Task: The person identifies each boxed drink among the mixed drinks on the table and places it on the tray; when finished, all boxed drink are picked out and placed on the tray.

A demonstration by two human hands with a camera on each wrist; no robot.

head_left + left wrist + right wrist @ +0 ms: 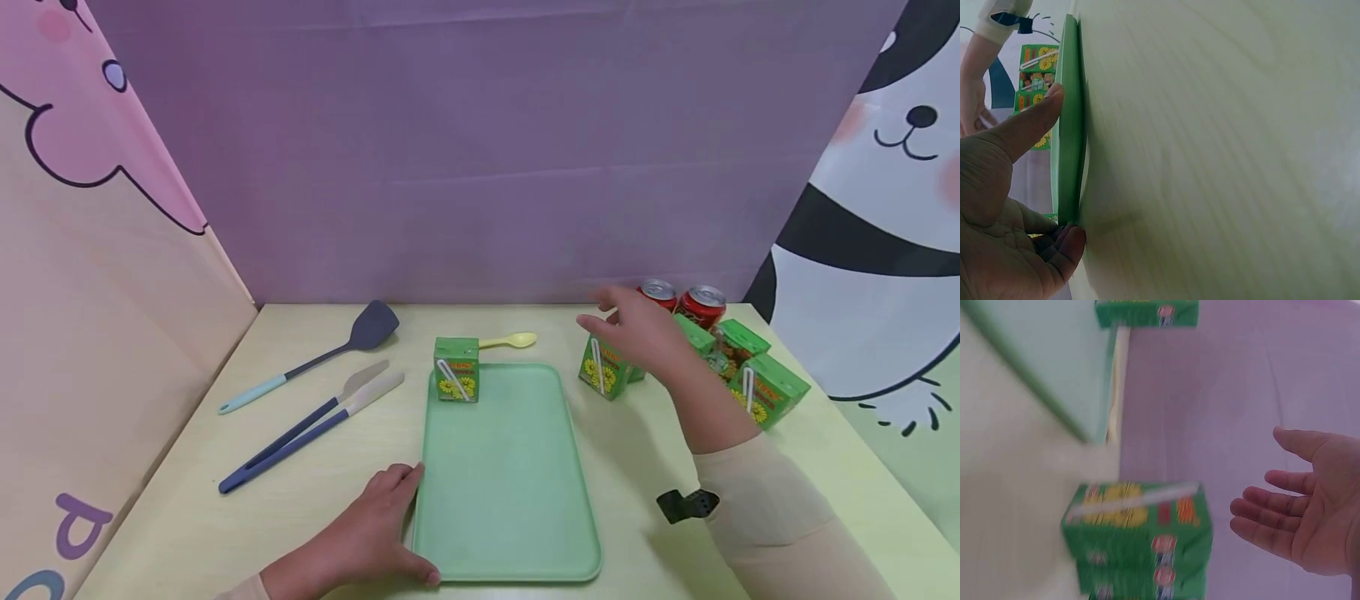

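Observation:
My left hand (371, 527) holds the near left corner of a light green tray (504, 492). Its fingers lie along the left side and its thumb on the near edge; the left wrist view shows the fingers curled at the tray's rim. A green juice box (457, 371) with a white straw stands on the tray's far left corner. My right hand (641, 329) hovers over another juice box (600, 373), right of the tray. In the right wrist view, the right hand (1319, 509) has spread fingers, holds nothing and is apart from the juice boxes (1138, 531).
More juice boxes (768, 390) and two red cans (703, 308) cluster at the back right. A yellow spoon (519, 340) lies behind the tray. On the left lie a spatula (373, 327) and blue-handled tongs (300, 437). A purple backdrop (480, 167) rises behind the table.

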